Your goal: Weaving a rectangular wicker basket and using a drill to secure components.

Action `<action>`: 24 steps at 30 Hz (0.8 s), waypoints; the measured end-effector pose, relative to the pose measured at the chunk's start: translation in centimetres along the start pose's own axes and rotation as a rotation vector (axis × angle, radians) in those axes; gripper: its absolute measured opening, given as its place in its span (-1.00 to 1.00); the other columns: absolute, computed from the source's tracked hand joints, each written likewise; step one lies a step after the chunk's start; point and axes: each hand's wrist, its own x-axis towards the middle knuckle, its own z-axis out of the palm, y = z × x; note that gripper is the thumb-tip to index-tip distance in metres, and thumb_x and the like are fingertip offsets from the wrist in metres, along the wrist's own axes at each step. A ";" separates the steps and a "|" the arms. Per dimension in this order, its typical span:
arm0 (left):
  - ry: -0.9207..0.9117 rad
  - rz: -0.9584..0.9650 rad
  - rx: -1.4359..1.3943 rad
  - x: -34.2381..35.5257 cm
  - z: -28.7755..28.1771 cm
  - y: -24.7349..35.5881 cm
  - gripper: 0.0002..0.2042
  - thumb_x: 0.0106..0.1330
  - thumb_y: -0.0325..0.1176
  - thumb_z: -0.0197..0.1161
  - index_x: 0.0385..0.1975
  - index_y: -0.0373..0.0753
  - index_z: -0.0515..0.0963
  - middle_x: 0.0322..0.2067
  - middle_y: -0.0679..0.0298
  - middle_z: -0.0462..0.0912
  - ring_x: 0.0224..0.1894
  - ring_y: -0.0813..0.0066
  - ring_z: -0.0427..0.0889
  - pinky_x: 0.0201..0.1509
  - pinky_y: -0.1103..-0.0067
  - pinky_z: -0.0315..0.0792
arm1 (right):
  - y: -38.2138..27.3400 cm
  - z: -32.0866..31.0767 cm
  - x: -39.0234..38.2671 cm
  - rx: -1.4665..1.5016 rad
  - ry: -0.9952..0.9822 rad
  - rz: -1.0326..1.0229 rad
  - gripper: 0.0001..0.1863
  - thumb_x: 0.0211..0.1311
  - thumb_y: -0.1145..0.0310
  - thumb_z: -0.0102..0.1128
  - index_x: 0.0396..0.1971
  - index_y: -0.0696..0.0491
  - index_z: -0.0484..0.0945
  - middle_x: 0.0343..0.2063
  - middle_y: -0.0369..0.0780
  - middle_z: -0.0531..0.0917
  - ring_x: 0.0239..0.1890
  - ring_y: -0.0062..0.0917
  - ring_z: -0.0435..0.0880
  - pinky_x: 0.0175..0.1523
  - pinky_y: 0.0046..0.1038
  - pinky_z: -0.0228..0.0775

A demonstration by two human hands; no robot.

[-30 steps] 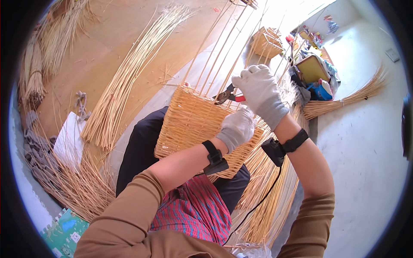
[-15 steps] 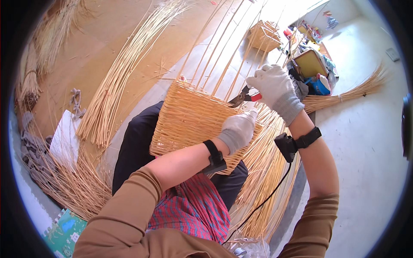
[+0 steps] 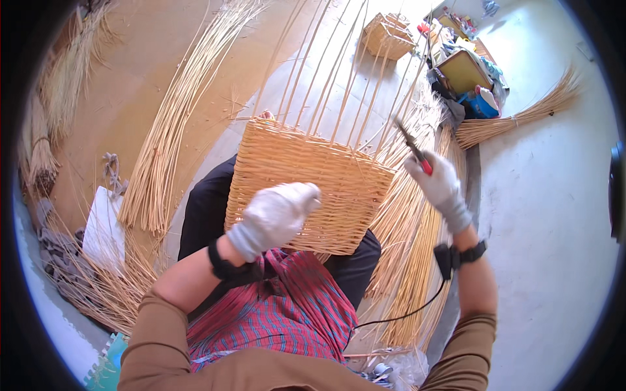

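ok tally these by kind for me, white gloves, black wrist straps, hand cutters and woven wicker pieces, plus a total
White gloves: 2, left glove and right glove
Black wrist straps: 2, left strap and right strap
Red-handled cutters: 1
Woven wicker pieces: 2, lap piece and far piece
Total: 7

Brown sleeves (image 3: pixel 153 332), off-white gloves (image 3: pixel 274 218), black wrist straps (image 3: pixel 222 260). Red-blue striped cloth (image 3: pixel 267 319), dark trousers (image 3: pixel 205 208). Black cable (image 3: pixel 404 316) off right strap.

Gap betw. L hand (image 3: pixel 277 215) & R hand (image 3: pixel 438 186), over woven basket (image 3: pixel 339 166): passable. Obstrs.: upright stakes (image 3: pixel 332 78) fenced far rim; red-handled shears (image 3: pixel 417 153) jutted nr. R corner; cane bundle (image 3: pixel 407 267) lined R flank.
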 end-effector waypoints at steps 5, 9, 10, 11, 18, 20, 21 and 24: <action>0.117 -0.414 -0.400 -2.8 -3.3 -1.3 -0.83 0.45 -0.33 0.23 -0.19 -0.32 0.59 -0.38 0.21 0.65 -0.29 0.47 0.61 -0.16 0.52 0.49 | 5.0 10.2 -10.4 0.957 -0.009 0.347 -0.76 0.34 0.27 0.33 -0.44 0.06 0.52 -0.63 -0.45 0.42 -0.60 -0.78 0.35 -0.49 -0.62 0.19; -0.076 -0.450 -0.479 -5.2 -1.9 0.0 -0.83 0.43 -0.34 0.28 -0.24 -0.34 0.63 -0.37 0.28 0.65 -0.27 0.61 0.58 -0.14 0.57 0.48 | 14.0 19.2 -16.7 0.789 0.227 0.774 -0.71 0.19 0.20 0.44 -0.42 0.11 0.58 -0.61 -0.41 0.50 -0.56 -0.69 0.42 -0.40 -0.53 0.33; -0.141 -0.443 -0.514 -5.6 -0.8 0.7 -0.83 0.40 -0.33 0.31 -0.24 -0.33 0.66 -0.36 0.26 0.66 -0.28 0.56 0.60 -0.13 0.55 0.51 | 17.0 20.9 -18.4 0.814 0.241 0.770 -0.71 0.19 0.20 0.44 -0.42 0.11 0.58 -0.61 -0.41 0.50 -0.56 -0.69 0.42 -0.40 -0.53 0.33; -0.347 -0.293 -0.445 -6.0 -0.4 0.9 -0.80 0.36 -0.35 0.34 -0.14 -0.31 0.64 -0.34 0.25 0.67 -0.30 0.49 0.63 -0.14 0.51 0.54 | 20.0 22.4 -19.9 0.728 0.196 0.914 -0.64 0.14 0.17 0.46 -0.33 0.16 0.60 -0.50 -0.31 0.58 -0.45 -0.58 0.53 -0.27 -0.46 0.41; -0.216 -0.390 -0.449 -6.2 3.8 4.6 -0.78 0.43 -0.43 0.24 0.03 -0.26 0.58 -0.17 0.23 0.67 -0.23 0.51 0.61 -0.09 0.52 0.51 | 24.5 26.5 -23.3 0.454 0.276 0.936 -0.05 0.06 0.03 0.52 0.32 0.28 0.28 0.21 0.06 0.50 0.30 -0.22 0.47 0.40 -0.30 0.23; -0.090 -0.454 -0.559 -5.5 4.9 5.3 -0.79 0.45 -0.45 0.20 0.03 -0.27 0.57 -0.16 0.22 0.66 -0.22 0.52 0.59 -0.10 0.54 0.50 | 19.3 22.9 -21.0 0.631 0.362 0.724 -0.11 0.21 0.06 0.41 0.37 0.26 0.22 0.23 0.00 0.49 0.28 -0.24 0.48 0.38 -0.32 0.26; 0.042 -0.327 -0.575 -5.0 5.8 5.9 -0.78 0.45 -0.49 0.14 0.03 -0.27 0.57 -0.19 0.25 0.63 -0.26 0.52 0.56 -0.16 0.57 0.47 | 15.7 21.1 -19.8 0.852 0.442 0.507 -0.19 0.32 0.09 0.33 0.38 0.25 0.22 0.25 -0.03 0.47 0.28 -0.25 0.48 0.38 -0.34 0.26; 0.283 -0.058 -0.570 -4.0 7.6 7.4 -0.73 0.44 -0.58 0.02 0.04 -0.28 0.57 -0.25 0.30 0.56 -0.32 0.51 0.51 -0.27 0.63 0.42 | 3.3 16.9 -19.3 1.443 0.049 0.127 -0.31 0.51 0.04 0.03 0.40 0.24 0.21 0.29 -0.05 0.43 0.32 -0.28 0.42 0.40 -0.34 0.23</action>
